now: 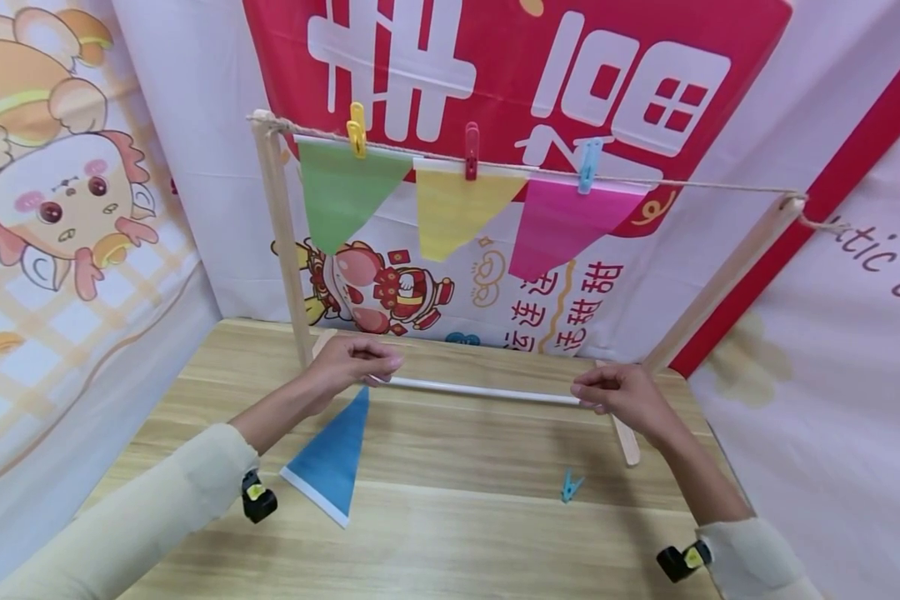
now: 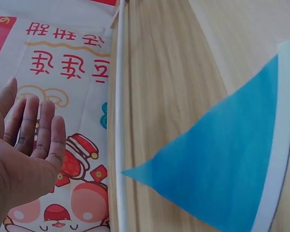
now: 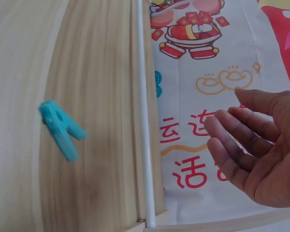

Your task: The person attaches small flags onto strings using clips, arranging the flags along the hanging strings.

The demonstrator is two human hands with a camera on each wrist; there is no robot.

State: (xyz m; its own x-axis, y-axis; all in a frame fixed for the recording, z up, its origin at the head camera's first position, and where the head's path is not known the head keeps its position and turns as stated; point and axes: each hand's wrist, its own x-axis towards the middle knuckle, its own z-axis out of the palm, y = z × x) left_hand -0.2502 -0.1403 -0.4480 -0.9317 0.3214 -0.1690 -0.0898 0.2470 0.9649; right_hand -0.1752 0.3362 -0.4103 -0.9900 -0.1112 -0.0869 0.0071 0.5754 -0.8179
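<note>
Both hands hang over the back of the table with fingers loosely curved and nothing in them. In the head view my left hand [image 1: 348, 364] is near the left end of a white rod [image 1: 480, 391]; my right hand [image 1: 626, 396] is by its right end. The wrist views show the left palm [image 2: 26, 150] and the right palm [image 3: 266, 145] apart from the rod. Below the left hand a blue pennant [image 1: 333, 454] with a white edge lies on the table. A light blue clothespin [image 1: 570, 486] lies in front of the right hand.
Between a left wooden post [image 1: 281, 233] and a right post [image 1: 727, 275] runs a string [image 1: 705, 183]. Green [image 1: 352, 187], yellow [image 1: 465, 208] and pink [image 1: 570, 221] pennants hang from it by clothespins. Printed cloth hangs behind. A wooden foot [image 1: 626, 437] juts forward at right.
</note>
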